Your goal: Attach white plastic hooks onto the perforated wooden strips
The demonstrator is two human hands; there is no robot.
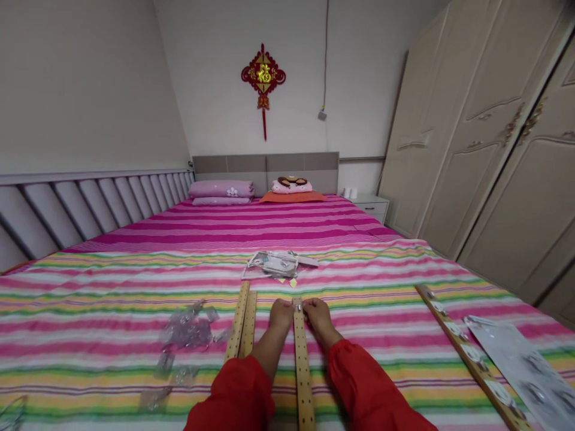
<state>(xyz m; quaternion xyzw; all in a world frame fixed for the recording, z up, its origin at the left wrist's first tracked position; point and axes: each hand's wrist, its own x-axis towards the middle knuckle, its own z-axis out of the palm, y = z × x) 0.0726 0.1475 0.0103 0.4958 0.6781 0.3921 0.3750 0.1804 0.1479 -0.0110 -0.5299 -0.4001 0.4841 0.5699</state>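
Note:
A long wooden strip (pixel 302 365) with rows of small holes lies lengthwise in front of me on the striped sheet. At its far end is a small clear, shiny piece (pixel 297 307), too small to name. My left hand (pixel 281 315) pinches at the left edge of this piece, its fingers closed. From the other side my right hand (pixel 318 317) does the same, fingertips pressed together. Left of my left forearm lie two more perforated wooden strips (pixel 237 323), side by side.
Small clear plastic packets (pixel 186 328) are scattered on the left. Packaged items (pixel 281 263) lie farther ahead. To the right, a wooden strip (pixel 462 347) bears several round white pieces, beside a clear plastic bag (pixel 516 353). Bed rails (pixel 99 203) run along the left.

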